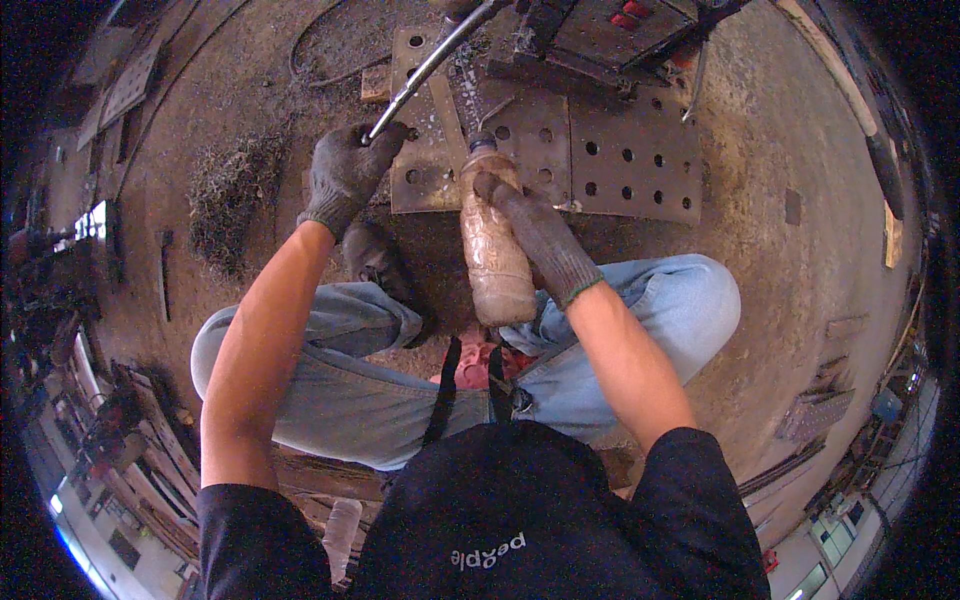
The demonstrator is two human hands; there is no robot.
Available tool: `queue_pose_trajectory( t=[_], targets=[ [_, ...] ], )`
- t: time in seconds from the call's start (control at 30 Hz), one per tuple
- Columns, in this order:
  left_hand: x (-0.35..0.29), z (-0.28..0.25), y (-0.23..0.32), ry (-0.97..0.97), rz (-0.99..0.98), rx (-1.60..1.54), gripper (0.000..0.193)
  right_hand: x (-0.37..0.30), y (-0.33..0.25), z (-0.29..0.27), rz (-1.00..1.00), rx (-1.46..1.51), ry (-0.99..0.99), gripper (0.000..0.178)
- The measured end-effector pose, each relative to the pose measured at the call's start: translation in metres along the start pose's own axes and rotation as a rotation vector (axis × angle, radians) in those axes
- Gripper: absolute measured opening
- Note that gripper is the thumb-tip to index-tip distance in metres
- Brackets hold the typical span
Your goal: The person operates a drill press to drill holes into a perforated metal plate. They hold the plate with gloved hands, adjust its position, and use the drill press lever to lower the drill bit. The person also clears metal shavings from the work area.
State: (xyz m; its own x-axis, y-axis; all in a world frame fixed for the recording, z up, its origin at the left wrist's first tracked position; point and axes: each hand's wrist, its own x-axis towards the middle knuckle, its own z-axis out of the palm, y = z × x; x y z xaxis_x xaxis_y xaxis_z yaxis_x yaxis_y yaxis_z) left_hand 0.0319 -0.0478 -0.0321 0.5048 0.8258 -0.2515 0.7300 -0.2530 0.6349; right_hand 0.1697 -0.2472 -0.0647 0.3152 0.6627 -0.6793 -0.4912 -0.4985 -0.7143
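Note:
My left hand (352,172), in a grey knit glove, is closed round the lower end of a long shiny metal lever (430,72). The lever slants up to the right, toward the top edge of the view. My right hand (530,222), also gloved, grips a clear plastic bottle (496,262) with a dark cap and brownish, cloudy contents. Its capped end points away from me, over a steel plate (635,152) with rows of round holes. Whitish wet streaks (466,88) show on the plate beyond the cap.
A heap of metal shavings (238,195) lies on the floor to the left. Beyond the plate stands a dark machine body (610,40) with red switches. My boot (378,262) is close to the plate's near edge. A small wooden block (376,84) sits beside the plate.

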Motion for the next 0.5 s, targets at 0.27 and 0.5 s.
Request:
queue_pose_trajectory(
  t=[0.27, 0.5],
  targets=[
    [-0.002, -0.004, 0.004, -0.015, 0.026, 0.012, 0.042, 0.005, 0.001, -0.003, 0.023, -0.043, 0.022, 0.058],
    [-0.001, -0.001, 0.005, -0.029, -0.001, -0.008, 0.044, 0.018, 0.017, -0.008, 0.015, -0.052, 0.049, 0.063]
  ],
)
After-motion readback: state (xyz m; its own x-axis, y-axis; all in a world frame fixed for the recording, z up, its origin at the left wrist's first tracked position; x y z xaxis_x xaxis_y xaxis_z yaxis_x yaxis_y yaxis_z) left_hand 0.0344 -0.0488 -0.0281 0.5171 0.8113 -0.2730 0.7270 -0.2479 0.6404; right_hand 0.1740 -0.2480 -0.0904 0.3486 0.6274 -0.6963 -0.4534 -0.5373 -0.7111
